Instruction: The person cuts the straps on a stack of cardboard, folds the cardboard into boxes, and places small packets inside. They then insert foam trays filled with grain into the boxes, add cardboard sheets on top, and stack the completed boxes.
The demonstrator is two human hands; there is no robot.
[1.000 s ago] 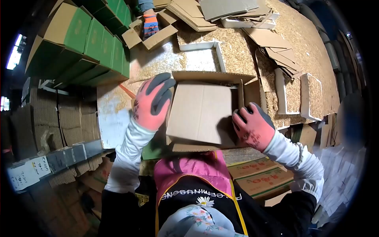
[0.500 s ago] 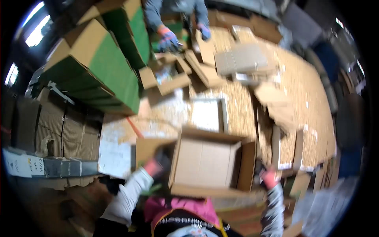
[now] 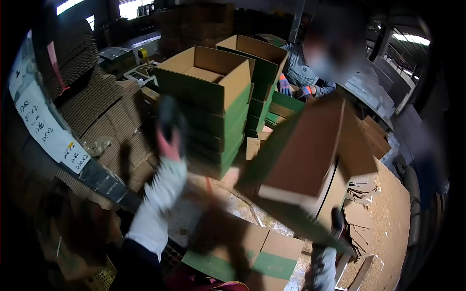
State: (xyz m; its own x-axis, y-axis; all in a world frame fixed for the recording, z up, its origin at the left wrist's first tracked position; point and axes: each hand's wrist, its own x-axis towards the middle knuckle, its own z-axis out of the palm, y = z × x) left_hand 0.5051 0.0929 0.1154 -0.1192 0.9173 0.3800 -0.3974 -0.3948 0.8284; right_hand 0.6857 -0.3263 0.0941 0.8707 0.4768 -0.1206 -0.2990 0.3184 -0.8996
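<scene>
A green and brown cardboard box (image 3: 298, 155) is lifted and tilted at right of centre. At its lower right corner is my right hand (image 3: 336, 225) in a dark glove, gripping the box wall; most of its fingers are hidden. My left hand (image 3: 170, 128), dark-gloved and pink at the wrist, is raised apart from that box. It appears in front of the left stack of green open boxes (image 3: 196, 104), its fingers smeared by motion. Below, close to my body, lies a flattened green and brown carton (image 3: 257, 247).
A second stack of boxes (image 3: 259, 51) stands behind the first. Across the table a co-worker's gloved hands (image 3: 293, 88) show. Bundled flat cardboard (image 3: 104, 104) is piled at left behind a rail with a written label (image 3: 46, 128). Cardboard pieces (image 3: 361, 218) lie on the right.
The box has gone from lying before me to being raised and tilted at right. My left hand has left it and moved up. The view has swung upward, and a flattened carton shows below.
</scene>
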